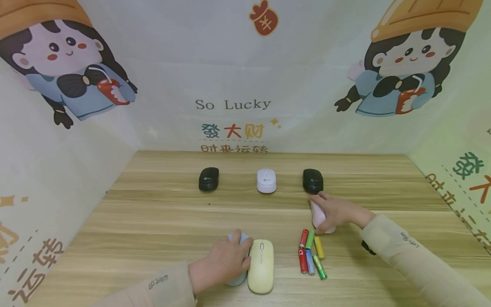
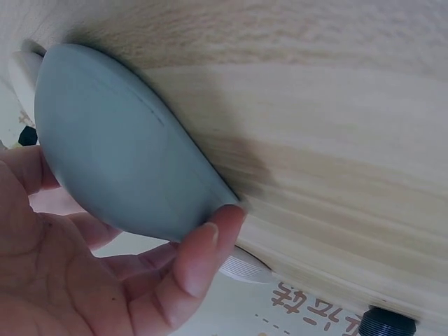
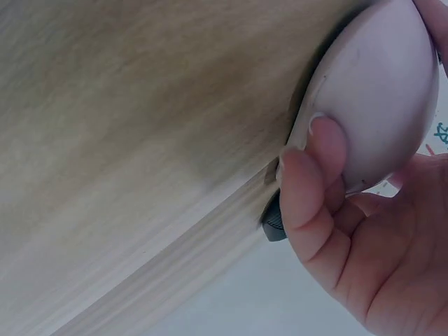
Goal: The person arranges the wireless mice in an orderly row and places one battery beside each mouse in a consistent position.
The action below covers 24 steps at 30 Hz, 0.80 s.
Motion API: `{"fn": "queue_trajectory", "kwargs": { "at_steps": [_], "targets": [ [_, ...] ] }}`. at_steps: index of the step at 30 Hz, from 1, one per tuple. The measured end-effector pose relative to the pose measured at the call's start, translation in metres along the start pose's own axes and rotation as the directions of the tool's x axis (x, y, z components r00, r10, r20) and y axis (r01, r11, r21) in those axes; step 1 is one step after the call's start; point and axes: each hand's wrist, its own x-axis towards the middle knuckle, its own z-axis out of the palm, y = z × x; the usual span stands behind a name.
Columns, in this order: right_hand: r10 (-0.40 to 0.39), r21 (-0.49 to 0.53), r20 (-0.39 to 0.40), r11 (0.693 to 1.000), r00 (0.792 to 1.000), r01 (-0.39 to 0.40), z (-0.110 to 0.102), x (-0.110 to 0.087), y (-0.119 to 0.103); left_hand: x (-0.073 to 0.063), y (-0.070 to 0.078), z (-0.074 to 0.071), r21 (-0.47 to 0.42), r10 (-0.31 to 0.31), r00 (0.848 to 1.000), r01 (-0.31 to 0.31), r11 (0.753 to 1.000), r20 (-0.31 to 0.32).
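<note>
My left hand (image 1: 222, 261) grips a blue computer mouse (image 2: 115, 147) on the table, fingers and thumb along its sides. Right beside it lies a pale yellow mouse (image 1: 261, 273), close to my left fingers. Farther right, my right hand (image 1: 338, 209) holds a pale pink mouse (image 3: 385, 87) from its sides, partly covering it in the head view. The pink mouse sits just in front of a black mouse (image 1: 313, 181), with my right fingertips close to that one's near end. Between the hands, nearer the right one, several small colored batteries (image 1: 310, 256) lie in a loose cluster.
At the back of the wood-grain table (image 1: 161, 238) a second black mouse (image 1: 209, 179) and a white mouse (image 1: 266, 181) stand in a row with the first. Printed cloth (image 1: 230, 68) walls the table at the back and both sides. A small dark object (image 1: 368, 247) shows beside the right sleeve.
</note>
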Motion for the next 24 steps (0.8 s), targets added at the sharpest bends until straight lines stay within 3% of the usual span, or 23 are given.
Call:
{"fn": "queue_trajectory", "kwargs": {
  "at_steps": [11, 24],
  "targets": [
    [0.011, 0.061, 0.005, 0.998, 1.000, -0.011, 0.0043, 0.0004, -0.0008, -0.0002, 0.0000, -0.0005, 0.003, 0.011, 1.000, -0.011, 1.000, 0.016],
    [-0.007, 0.117, 0.097, 0.993, 0.995, -0.004, 0.0004, -0.0035, -0.0034, 0.0000, 0.0004, -0.0002, 0.006, 0.005, 1.000, -0.005, 1.000, 0.008]
  ]
}}
